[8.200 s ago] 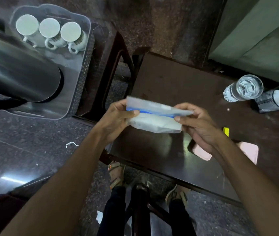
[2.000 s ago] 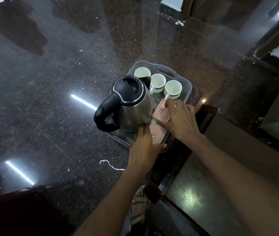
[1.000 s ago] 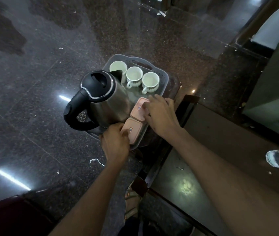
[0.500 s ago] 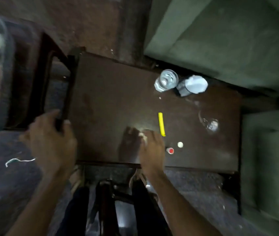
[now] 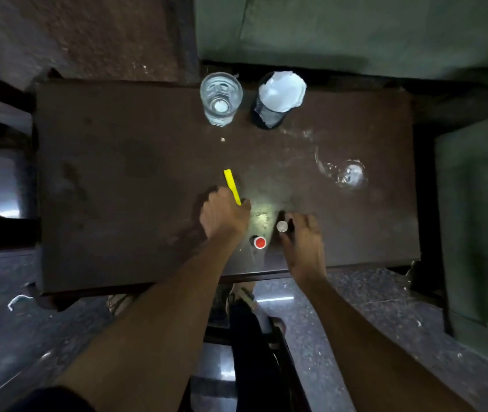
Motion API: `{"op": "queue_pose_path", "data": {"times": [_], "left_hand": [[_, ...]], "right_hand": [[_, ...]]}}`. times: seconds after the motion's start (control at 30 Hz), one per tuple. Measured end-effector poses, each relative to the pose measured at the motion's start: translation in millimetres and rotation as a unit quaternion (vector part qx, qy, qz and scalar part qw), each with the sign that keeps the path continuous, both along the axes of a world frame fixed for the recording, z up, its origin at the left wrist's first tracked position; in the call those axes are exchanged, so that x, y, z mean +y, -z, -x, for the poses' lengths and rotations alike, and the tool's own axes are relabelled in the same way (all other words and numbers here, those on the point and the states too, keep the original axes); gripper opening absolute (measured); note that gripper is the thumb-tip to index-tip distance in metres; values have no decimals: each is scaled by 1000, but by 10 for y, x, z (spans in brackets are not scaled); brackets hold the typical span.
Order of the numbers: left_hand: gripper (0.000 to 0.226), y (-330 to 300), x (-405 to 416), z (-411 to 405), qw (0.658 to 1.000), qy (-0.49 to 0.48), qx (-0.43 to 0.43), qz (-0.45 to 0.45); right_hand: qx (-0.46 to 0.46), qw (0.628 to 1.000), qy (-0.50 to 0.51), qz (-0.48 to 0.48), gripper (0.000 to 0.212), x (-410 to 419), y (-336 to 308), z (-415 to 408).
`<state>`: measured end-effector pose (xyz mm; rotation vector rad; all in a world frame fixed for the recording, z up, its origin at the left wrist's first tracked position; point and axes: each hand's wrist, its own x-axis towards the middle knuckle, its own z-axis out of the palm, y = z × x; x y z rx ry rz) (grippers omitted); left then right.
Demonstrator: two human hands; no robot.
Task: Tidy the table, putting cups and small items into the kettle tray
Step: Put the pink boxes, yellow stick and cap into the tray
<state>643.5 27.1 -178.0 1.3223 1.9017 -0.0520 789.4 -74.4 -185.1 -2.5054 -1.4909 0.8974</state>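
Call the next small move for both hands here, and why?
Probably close the left hand on the yellow stick and the right hand on the white cap: each hand already touches its item, and the red cap lies untouched between them.

Bare forearms, dark sleeve [image 5: 55,399], dark trousers [image 5: 254,352], sandals [image 5: 117,301]

No legible text, label, brand, number or sign anywhere: none on the flat yellow plastic strip [image 5: 232,186], the small round red cap [image 5: 260,242], the small round white cap [image 5: 282,226], the clear glass tumbler [image 5: 221,98] or the dark wooden table [image 5: 123,173].
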Motion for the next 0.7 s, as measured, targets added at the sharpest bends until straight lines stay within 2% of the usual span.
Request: {"op": "queue_pose_path", "data": {"times": [0.17,0.33,0.5,0.6,0.67,0.7], "left_hand": [[46,207,6,-63,998,15,58,-18],[27,182,3,-98,999,-17,44,-16],[15,67,-195,148,997,-63,22,-47],[18,31,-432,412,994,-89,18,-57],[21,5,-613,609,992,-110,20,-53],[24,-13,-710,685,991,-118,20,-53]], "right_hand": [[7,1000,5,-15,23,7,151,-17],[26,999,9,-21,8,-22,160,-150],[126,984,33,-118,37,-149,-76,-90],[161,979,55,-116,24,-181,-125,93],[142,981,71,-107,33,-173,-98,233],[124,983,78,-110,30,-162,-82,287]]}}
